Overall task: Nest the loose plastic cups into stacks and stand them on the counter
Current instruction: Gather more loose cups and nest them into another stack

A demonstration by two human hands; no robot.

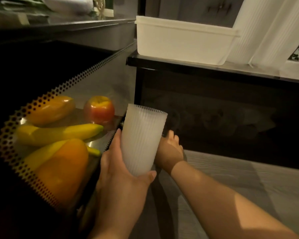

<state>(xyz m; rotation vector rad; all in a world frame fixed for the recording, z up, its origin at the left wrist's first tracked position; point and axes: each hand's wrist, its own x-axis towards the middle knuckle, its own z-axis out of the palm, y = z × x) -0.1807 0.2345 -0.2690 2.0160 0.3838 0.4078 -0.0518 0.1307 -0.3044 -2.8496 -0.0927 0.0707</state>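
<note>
The left hand [123, 169] has a firm grip on a stack of ribbed white plastic cups [141, 138]. The fingers and thumb curl round the lower part, and the open mouth points up and a little away. The stack is in the air, low down, just beside the edge of a shiny tray [33, 107] with little holes round its rim.

The right hand [169, 150] reaches down behind the cups toward something dark below. The cups hide most of it, so I cannot tell if it grips anything.

I think this is the gathering step: the stack is made, or nearly made, but it is not yet standing anywhere.

Next, the stack should go up onto the dark counter [179, 63] on the right, where a white tub [179, 40] sits, and be set down flat on its bottom so it stays upright.

On the tray lie a banana [62, 133], an apple [99, 109] and orange peppers [66, 168].
</note>
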